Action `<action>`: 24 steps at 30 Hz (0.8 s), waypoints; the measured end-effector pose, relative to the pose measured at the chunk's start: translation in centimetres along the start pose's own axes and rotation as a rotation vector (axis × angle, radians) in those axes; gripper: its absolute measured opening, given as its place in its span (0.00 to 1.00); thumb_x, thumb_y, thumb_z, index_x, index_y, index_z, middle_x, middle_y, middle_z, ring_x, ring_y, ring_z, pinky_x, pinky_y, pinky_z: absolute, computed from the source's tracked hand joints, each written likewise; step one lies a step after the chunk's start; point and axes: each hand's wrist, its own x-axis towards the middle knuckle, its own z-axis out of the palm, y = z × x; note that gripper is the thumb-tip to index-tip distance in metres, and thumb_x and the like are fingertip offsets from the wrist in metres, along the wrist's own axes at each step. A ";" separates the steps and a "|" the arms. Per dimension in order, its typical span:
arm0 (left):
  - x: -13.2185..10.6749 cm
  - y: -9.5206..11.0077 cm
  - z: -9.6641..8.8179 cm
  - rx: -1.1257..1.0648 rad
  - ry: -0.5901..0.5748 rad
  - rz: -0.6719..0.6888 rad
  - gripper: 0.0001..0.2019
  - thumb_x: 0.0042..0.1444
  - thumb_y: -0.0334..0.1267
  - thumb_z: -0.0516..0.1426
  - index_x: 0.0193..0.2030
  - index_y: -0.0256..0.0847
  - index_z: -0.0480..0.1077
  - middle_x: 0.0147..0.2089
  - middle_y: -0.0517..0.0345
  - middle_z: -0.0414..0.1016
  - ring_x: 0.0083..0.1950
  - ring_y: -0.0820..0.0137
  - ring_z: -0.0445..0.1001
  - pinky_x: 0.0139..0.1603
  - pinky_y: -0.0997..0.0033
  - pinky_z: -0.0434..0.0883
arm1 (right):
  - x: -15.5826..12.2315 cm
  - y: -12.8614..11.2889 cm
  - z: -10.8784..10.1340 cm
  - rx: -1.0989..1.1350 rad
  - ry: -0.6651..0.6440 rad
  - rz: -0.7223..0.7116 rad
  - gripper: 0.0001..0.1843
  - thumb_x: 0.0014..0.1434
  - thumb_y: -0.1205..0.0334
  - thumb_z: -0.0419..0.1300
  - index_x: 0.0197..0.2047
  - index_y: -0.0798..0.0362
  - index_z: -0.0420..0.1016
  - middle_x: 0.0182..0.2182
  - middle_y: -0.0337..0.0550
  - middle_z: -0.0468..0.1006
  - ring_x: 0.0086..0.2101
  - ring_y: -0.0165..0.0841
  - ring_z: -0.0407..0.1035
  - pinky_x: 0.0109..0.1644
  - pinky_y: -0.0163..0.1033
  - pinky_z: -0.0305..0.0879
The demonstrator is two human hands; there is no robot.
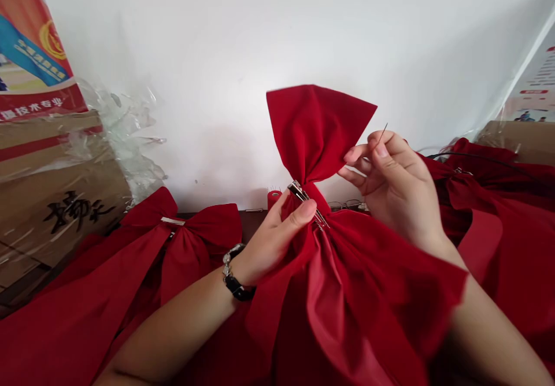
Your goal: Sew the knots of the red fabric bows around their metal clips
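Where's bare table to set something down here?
Just a narrow strip of dark tabletop, between the second bow and the left hand, below a red spool. Crowded: heaped red cloth at right, and the held bow fills the middle.

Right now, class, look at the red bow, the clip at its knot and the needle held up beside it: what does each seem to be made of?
The red bow looks like soft woven fabric, matte, falling in gathered folds; the exact fibre cannot be told. The clip seems to be polished metal, with bright glints along its narrow bar. The needle is probably steel, a thin rigid sliver, though too fine to be sure.
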 end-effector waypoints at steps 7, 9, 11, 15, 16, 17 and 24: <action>1.0 0.8 -2.1 0.502 -0.082 0.296 0.17 0.61 0.49 0.56 0.52 0.43 0.63 0.45 0.56 0.75 0.47 0.67 0.74 0.52 0.69 0.68 | -0.9 -2.5 -0.9 -0.411 -0.159 -0.124 0.06 0.65 0.57 0.56 0.37 0.49 0.66 0.35 0.40 0.77 0.41 0.33 0.73 0.41 0.36 0.71; 0.9 0.9 -2.0 0.450 -0.187 0.278 0.18 0.63 0.52 0.51 0.53 0.43 0.60 0.42 0.54 0.76 0.46 0.67 0.75 0.49 0.68 0.69 | -1.2 -2.5 -0.7 -0.448 -0.210 -0.104 0.07 0.65 0.56 0.56 0.36 0.49 0.65 0.36 0.40 0.76 0.44 0.34 0.73 0.44 0.37 0.71; 0.9 0.9 -1.8 0.413 -0.219 0.253 0.18 0.64 0.52 0.49 0.53 0.42 0.59 0.40 0.54 0.77 0.44 0.67 0.75 0.48 0.68 0.69 | -1.2 -2.3 -0.6 -0.463 -0.219 -0.096 0.08 0.65 0.55 0.56 0.36 0.49 0.65 0.36 0.40 0.76 0.45 0.35 0.73 0.47 0.39 0.71; 0.8 0.6 -1.6 0.403 -0.145 0.295 0.19 0.65 0.46 0.51 0.59 0.46 0.52 0.39 0.56 0.78 0.44 0.68 0.77 0.48 0.68 0.68 | -0.7 -1.7 -0.8 -0.379 -0.200 -0.082 0.10 0.64 0.52 0.56 0.36 0.48 0.64 0.37 0.40 0.77 0.42 0.35 0.74 0.46 0.42 0.72; 0.8 0.5 -1.6 0.409 -0.138 0.317 0.22 0.65 0.45 0.51 0.62 0.48 0.48 0.41 0.56 0.78 0.46 0.68 0.77 0.48 0.68 0.68 | -0.5 -1.6 -0.9 -0.361 -0.199 -0.081 0.10 0.64 0.51 0.56 0.36 0.48 0.64 0.37 0.40 0.78 0.42 0.35 0.74 0.46 0.42 0.72; 0.8 0.4 -1.6 0.418 -0.135 0.334 0.25 0.65 0.45 0.52 0.63 0.49 0.45 0.44 0.55 0.79 0.48 0.67 0.76 0.48 0.68 0.69 | -0.5 -1.6 -0.9 -0.355 -0.201 -0.081 0.11 0.64 0.51 0.56 0.36 0.48 0.64 0.37 0.41 0.78 0.41 0.35 0.74 0.45 0.42 0.72; 0.8 0.2 -2.0 0.376 -0.017 0.351 0.20 0.61 0.49 0.56 0.56 0.44 0.63 0.50 0.51 0.77 0.51 0.65 0.76 0.49 0.69 0.72 | -0.8 -1.5 -0.5 -0.417 -0.206 -0.110 0.09 0.65 0.55 0.56 0.37 0.50 0.65 0.35 0.42 0.78 0.37 0.33 0.74 0.42 0.38 0.71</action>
